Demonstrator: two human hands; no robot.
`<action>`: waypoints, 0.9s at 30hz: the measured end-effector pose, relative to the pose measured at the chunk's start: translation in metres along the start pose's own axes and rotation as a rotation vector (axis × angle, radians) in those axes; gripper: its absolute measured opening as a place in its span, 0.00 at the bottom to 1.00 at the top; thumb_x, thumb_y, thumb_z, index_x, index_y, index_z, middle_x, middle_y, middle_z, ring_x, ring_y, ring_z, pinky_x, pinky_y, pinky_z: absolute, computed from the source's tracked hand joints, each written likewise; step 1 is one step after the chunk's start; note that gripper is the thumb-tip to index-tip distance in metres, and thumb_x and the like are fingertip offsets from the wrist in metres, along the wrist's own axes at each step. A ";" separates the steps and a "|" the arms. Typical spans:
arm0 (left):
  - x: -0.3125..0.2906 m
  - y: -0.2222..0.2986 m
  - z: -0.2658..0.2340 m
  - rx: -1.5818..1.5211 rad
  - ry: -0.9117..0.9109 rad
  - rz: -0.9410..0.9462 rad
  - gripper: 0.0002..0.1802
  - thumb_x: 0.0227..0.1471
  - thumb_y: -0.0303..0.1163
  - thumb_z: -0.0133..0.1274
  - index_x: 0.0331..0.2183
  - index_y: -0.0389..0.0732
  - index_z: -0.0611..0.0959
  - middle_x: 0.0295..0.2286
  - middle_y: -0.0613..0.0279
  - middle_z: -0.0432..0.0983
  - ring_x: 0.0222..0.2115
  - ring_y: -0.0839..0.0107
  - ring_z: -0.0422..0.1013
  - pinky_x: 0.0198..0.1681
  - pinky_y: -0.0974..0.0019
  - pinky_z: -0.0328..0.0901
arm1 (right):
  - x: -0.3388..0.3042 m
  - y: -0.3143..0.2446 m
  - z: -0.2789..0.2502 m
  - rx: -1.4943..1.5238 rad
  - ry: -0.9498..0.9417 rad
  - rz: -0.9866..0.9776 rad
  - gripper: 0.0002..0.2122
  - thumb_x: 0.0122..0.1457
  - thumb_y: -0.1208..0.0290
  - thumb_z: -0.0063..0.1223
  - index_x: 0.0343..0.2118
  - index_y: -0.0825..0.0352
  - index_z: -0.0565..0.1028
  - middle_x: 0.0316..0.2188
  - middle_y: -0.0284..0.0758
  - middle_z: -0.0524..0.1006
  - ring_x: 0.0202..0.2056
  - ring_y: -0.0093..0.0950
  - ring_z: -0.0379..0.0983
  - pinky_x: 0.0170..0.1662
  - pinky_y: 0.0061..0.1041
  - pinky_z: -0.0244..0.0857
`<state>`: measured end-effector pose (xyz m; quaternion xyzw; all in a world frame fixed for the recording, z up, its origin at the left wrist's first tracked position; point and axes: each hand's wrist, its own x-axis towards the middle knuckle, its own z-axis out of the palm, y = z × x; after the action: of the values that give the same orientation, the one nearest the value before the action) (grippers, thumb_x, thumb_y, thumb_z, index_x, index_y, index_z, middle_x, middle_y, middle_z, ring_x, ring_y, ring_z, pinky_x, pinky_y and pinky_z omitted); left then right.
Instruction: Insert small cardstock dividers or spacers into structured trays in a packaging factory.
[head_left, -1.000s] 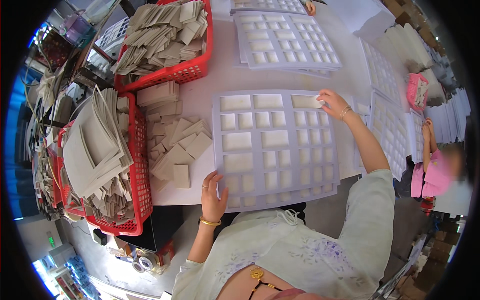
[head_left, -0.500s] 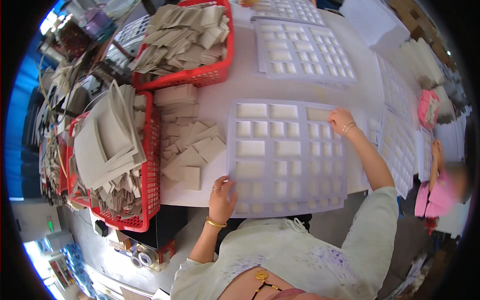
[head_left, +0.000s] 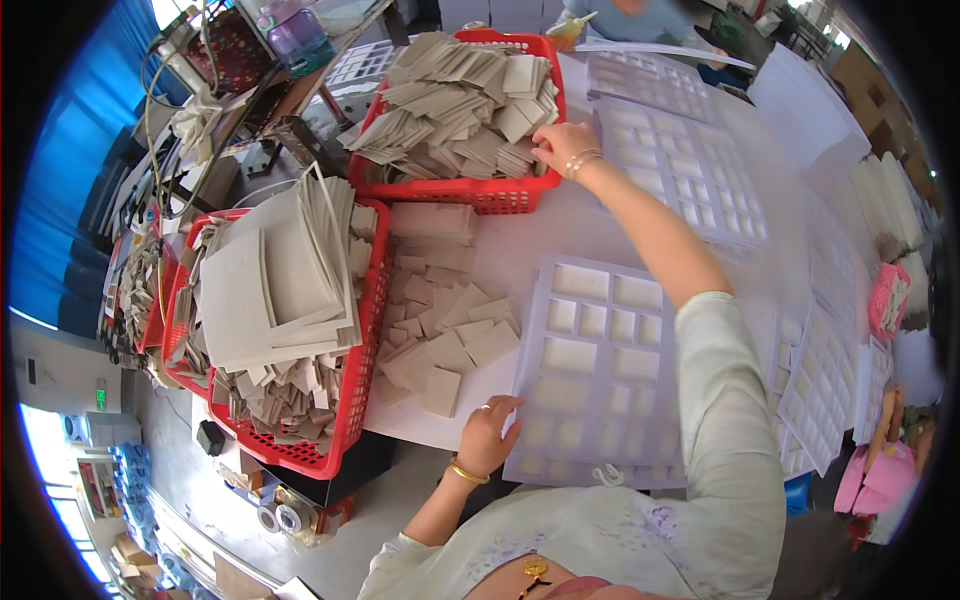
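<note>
My right hand point(head_left: 567, 150) reaches forward to the right rim of the far red plastic basket point(head_left: 450, 190). Its fingers are bent and drawn together at the grey cardboard pieces point(head_left: 480, 85) heaped inside; whether a piece is between the fingertips cannot be made out. Beside the near left edge of a white tray point(head_left: 535, 350) with square and rectangular compartments, my left hand point(head_left: 490, 440) is open, its thumb and fingers apart. That tray lies on others, and my right arm covers part of it. Loose cardboard squares point(head_left: 450, 340) lie scattered to its left.
A second red basket point(head_left: 350, 410) with large cardboard sheets point(head_left: 250, 290) stands at the left. More compartment trays point(head_left: 690, 170) lie at the back and right. Across the table is a co-worker point(head_left: 630, 30); another person's pink clothing point(head_left: 885, 475) shows at the right.
My right hand has left the tray's far right corner and moved forward and left to the far basket. My left hand stays near the tray's edge. The view has shifted.
</note>
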<state>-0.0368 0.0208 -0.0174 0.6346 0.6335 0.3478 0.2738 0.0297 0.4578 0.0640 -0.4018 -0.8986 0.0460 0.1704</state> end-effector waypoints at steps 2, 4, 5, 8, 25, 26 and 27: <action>-0.003 -0.001 0.002 -0.015 0.012 -0.018 0.17 0.44 0.25 0.55 0.40 0.40 0.76 0.36 0.56 0.74 0.33 0.58 0.72 0.34 0.59 0.66 | 0.020 -0.006 0.023 -0.029 -0.086 0.099 0.12 0.52 0.57 0.55 0.38 0.54 0.77 0.33 0.30 0.80 0.39 0.30 0.75 0.45 0.39 0.59; -0.007 -0.001 0.000 -0.063 0.017 -0.022 0.16 0.45 0.25 0.55 0.40 0.41 0.76 0.36 0.57 0.74 0.32 0.59 0.72 0.34 0.60 0.66 | 0.032 -0.006 0.043 -0.194 -0.141 0.184 0.15 0.51 0.51 0.56 0.39 0.50 0.78 0.36 0.28 0.79 0.42 0.29 0.74 0.48 0.41 0.55; -0.011 -0.005 0.001 -0.085 0.022 -0.043 0.16 0.45 0.25 0.54 0.40 0.41 0.76 0.35 0.57 0.74 0.32 0.60 0.72 0.34 0.60 0.66 | 0.037 -0.012 0.041 -0.250 -0.295 0.176 0.14 0.53 0.49 0.52 0.40 0.47 0.78 0.38 0.28 0.79 0.44 0.27 0.73 0.49 0.39 0.53; -0.014 -0.012 -0.001 -0.127 -0.007 -0.082 0.17 0.44 0.23 0.56 0.40 0.38 0.77 0.35 0.54 0.74 0.33 0.60 0.73 0.35 0.62 0.67 | 0.040 -0.003 0.038 -0.227 -0.362 0.185 0.14 0.55 0.48 0.48 0.40 0.45 0.78 0.40 0.27 0.78 0.44 0.26 0.73 0.50 0.38 0.51; -0.018 -0.018 0.005 -0.160 0.014 -0.111 0.16 0.45 0.26 0.54 0.40 0.39 0.76 0.36 0.56 0.75 0.34 0.59 0.73 0.36 0.60 0.67 | 0.041 -0.003 0.053 -0.458 -0.229 -0.008 0.10 0.54 0.63 0.45 0.31 0.55 0.80 0.30 0.33 0.79 0.39 0.32 0.74 0.51 0.35 0.51; -0.017 -0.018 0.004 -0.148 0.020 -0.107 0.16 0.45 0.25 0.54 0.40 0.39 0.76 0.36 0.56 0.75 0.34 0.60 0.73 0.36 0.61 0.67 | 0.039 -0.004 0.051 -0.451 -0.197 -0.061 0.10 0.54 0.64 0.45 0.30 0.57 0.80 0.30 0.34 0.79 0.37 0.33 0.75 0.51 0.34 0.51; -0.018 -0.018 0.004 -0.144 0.023 -0.106 0.16 0.45 0.25 0.54 0.40 0.39 0.76 0.36 0.56 0.75 0.34 0.60 0.73 0.36 0.61 0.67 | 0.038 -0.006 0.051 -0.445 -0.165 -0.115 0.10 0.54 0.65 0.45 0.29 0.58 0.80 0.29 0.35 0.79 0.36 0.35 0.75 0.51 0.34 0.51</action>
<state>-0.0441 0.0045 -0.0355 0.5749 0.6426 0.3848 0.3292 -0.0153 0.4850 0.0280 -0.3727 -0.9188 -0.1300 0.0062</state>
